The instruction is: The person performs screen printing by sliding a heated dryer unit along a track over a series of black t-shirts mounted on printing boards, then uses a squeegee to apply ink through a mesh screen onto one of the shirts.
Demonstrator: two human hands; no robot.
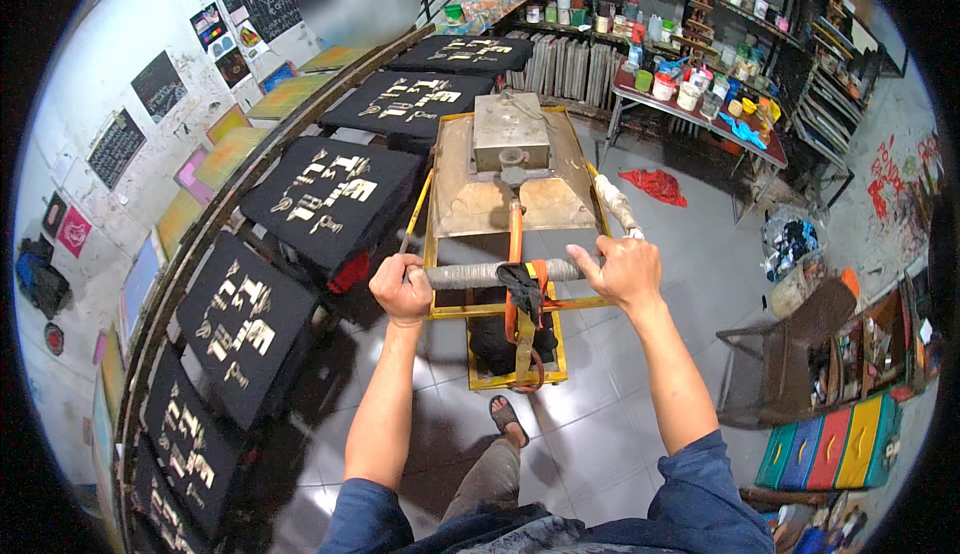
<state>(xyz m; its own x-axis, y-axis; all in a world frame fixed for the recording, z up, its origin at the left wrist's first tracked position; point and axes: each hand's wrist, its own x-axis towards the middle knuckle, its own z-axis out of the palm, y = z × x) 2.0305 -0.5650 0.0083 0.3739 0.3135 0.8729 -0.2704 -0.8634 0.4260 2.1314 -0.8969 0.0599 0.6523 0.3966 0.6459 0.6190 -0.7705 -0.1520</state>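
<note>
My left hand [402,289] is closed in a fist around the left end of a grey wrapped handlebar [468,275]. At its right end my right hand [630,274] grips the same bar, thumb lying up along it. The bar belongs to a yellow-framed cart [455,310]. Beyond my hands, the frame carries a wide sloped metal hood [465,199] with a metal box [512,124] on top, which looks like a flash dryer. An orange cable [515,229] runs from the box to the bar, where black cloth [521,286] and straps are tied.
Black printed shirts [320,194] lie on a long curved row of boards at the left. A small table [640,94] with tubs stands at the back right. Red cloth [655,186] lies on the tiled floor; a brown chair [790,354] is at the right.
</note>
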